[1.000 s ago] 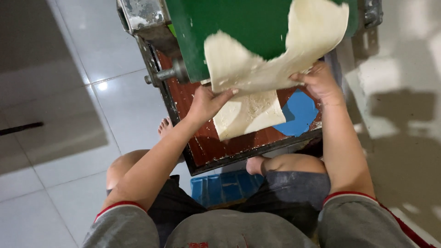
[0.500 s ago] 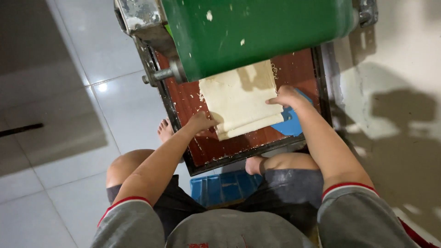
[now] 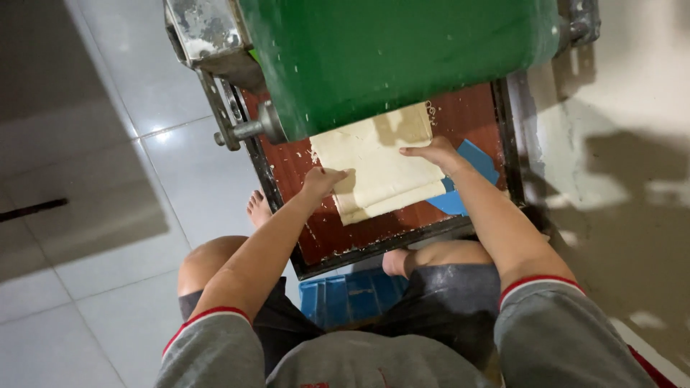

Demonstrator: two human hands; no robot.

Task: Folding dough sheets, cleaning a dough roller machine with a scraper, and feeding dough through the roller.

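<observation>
Dough sheet [image 3: 377, 162] fed further | far end hidden under green roller [image 3: 402, 57] | both hands' fingers flat

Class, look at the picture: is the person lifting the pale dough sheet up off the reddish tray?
No, the dough sheet lies flat on the tray, with the left hand and right hand pressing on it.

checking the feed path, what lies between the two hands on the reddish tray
In the head view, only the pale flat dough sheet lies between the left hand and right hand; both rest on its edges.

both forearms stretched forward, left hand [image 3: 321, 181] palm down, fingers flat, right hand [image 3: 433, 151] palm down, fingers extended
</observation>
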